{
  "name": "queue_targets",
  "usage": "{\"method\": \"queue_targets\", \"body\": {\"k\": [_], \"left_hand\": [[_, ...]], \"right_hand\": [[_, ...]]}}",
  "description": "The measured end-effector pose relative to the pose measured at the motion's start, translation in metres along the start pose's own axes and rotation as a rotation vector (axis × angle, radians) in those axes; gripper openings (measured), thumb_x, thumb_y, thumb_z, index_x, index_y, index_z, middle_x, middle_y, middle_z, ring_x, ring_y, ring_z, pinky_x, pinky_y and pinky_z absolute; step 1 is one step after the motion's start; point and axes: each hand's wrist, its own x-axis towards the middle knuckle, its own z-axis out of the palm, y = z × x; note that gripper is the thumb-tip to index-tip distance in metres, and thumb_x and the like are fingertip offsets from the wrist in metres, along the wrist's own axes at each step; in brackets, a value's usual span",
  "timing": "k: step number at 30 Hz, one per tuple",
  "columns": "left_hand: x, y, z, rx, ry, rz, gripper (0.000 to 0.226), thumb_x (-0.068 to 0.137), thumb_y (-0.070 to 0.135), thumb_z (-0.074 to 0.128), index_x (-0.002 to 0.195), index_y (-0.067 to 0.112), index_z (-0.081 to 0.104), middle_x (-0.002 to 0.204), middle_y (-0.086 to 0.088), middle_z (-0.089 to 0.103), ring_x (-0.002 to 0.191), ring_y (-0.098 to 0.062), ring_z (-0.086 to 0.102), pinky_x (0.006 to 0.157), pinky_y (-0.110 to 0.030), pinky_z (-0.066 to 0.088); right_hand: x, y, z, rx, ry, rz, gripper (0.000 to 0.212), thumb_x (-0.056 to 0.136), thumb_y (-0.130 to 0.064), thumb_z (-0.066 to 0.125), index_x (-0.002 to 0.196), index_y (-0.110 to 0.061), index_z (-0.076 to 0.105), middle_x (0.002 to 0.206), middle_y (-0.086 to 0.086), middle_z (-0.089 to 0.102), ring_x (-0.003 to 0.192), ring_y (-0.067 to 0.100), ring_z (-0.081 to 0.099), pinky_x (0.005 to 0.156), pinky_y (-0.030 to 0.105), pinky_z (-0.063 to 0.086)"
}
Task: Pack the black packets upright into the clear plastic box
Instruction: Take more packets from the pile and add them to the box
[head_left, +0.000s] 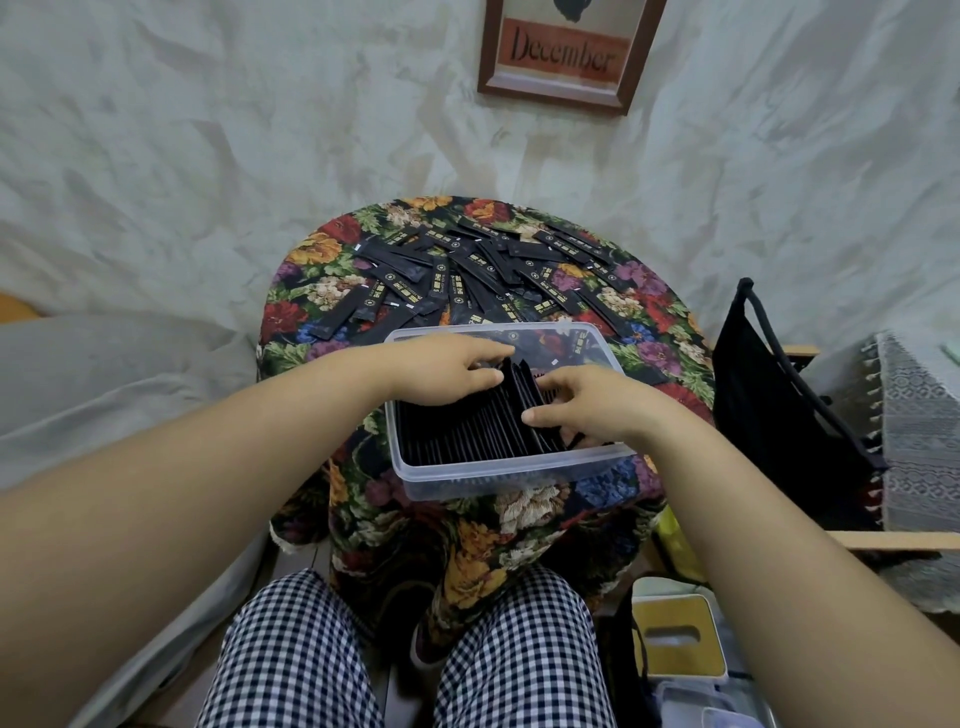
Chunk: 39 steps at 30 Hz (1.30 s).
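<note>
A clear plastic box (498, 478) sits at the 6 o'clock side of the floral tabletop (311, 312), with a row of black packets (457, 431) standing upright inside. The left hand (447, 371) reaches in from 9 o'clock and lays nearly straight fingers on the tops of the row. The right hand (582, 402), at 3 o'clock, pinches a few packets between thumb and curled fingers. Loose packets (467, 270) lie scattered at 12 o'clock.
</note>
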Motion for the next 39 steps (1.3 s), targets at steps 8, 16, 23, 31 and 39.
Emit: {"method": "queue_targets", "body": {"k": [8, 16, 23, 31, 39], "left_hand": [[0.004, 0.0, 0.003, 0.038, 0.025, -0.02, 0.057, 0.1, 0.031, 0.041, 0.15, 0.019, 0.016, 0.155, 0.002, 0.025, 0.138, -0.015, 0.031, 0.103, -0.02, 0.025], [0.006, 0.004, 0.001, 0.012, -0.004, 0.022, 0.049, 0.1, 0.029, 0.042, 0.147, 0.023, 0.028, 0.151, 0.004, 0.033, 0.136, -0.014, 0.035, 0.106, -0.025, 0.027], [0.005, 0.002, -0.001, 0.153, -0.121, 0.034, 0.059, 0.1, 0.037, 0.039, 0.151, 0.026, 0.012, 0.158, 0.006, 0.015, 0.143, -0.013, 0.018, 0.111, -0.025, 0.017], [-0.013, 0.002, 0.011, 0.588, -0.198, 0.09, 0.066, 0.098, 0.051, 0.015, 0.149, 0.019, -0.012, 0.154, 0.001, -0.026, 0.143, -0.013, -0.02, 0.118, -0.033, -0.007], [-0.021, 0.004, 0.014, 0.581, -0.197, 0.098, 0.065, 0.098, 0.051, 0.012, 0.148, 0.02, -0.016, 0.154, 0.001, -0.025, 0.143, -0.013, -0.021, 0.117, -0.032, -0.009]], "right_hand": [[0.001, 0.004, 0.0, 0.036, -0.027, -0.01, 0.057, 0.086, -0.035, 0.068, 0.135, -0.016, 0.047, 0.075, -0.008, 0.055, 0.067, 0.01, 0.059, 0.058, 0.02, 0.043], [0.003, 0.009, -0.006, 0.084, -0.084, 0.004, 0.066, 0.084, -0.027, 0.072, 0.142, -0.021, 0.041, 0.092, -0.003, 0.062, 0.073, 0.012, 0.067, 0.065, 0.022, 0.054], [0.003, 0.011, -0.006, 0.131, -0.127, 0.025, 0.058, 0.085, -0.024, 0.07, 0.137, -0.016, 0.045, 0.086, 0.003, 0.066, 0.07, 0.011, 0.066, 0.066, 0.022, 0.055], [0.003, 0.017, 0.0, 0.204, -0.086, 0.012, 0.066, 0.083, -0.027, 0.072, 0.14, -0.013, 0.042, 0.083, 0.0, 0.059, 0.075, 0.015, 0.062, 0.07, 0.026, 0.054], [0.001, 0.012, 0.001, 0.19, -0.035, -0.053, 0.067, 0.085, -0.019, 0.07, 0.144, -0.016, 0.039, 0.087, 0.0, 0.057, 0.071, 0.013, 0.061, 0.065, 0.02, 0.055]]}}
